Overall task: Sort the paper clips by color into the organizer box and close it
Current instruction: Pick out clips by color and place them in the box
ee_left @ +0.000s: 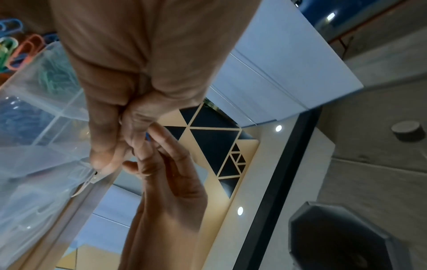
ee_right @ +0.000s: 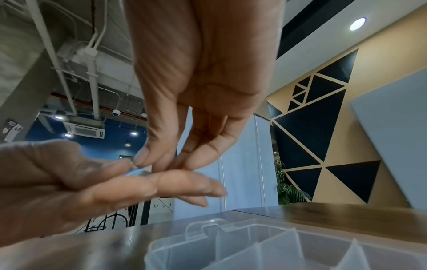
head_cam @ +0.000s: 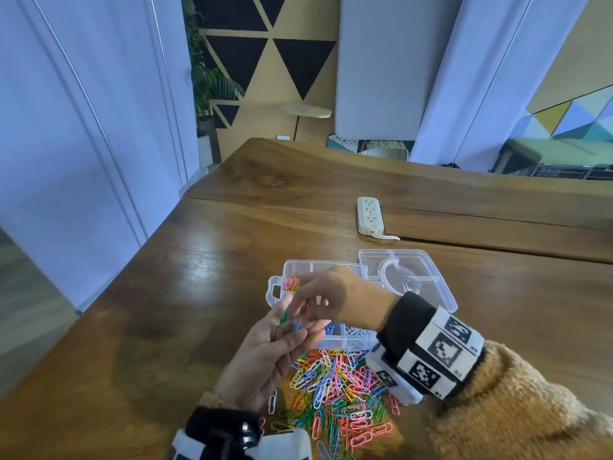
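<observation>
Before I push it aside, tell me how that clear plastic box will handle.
The clear plastic box probably slides easily: thin walls, few clips inside, glossy table. Its open lid may flop or catch. A shove could jostle the sorted pink clips.
</observation>
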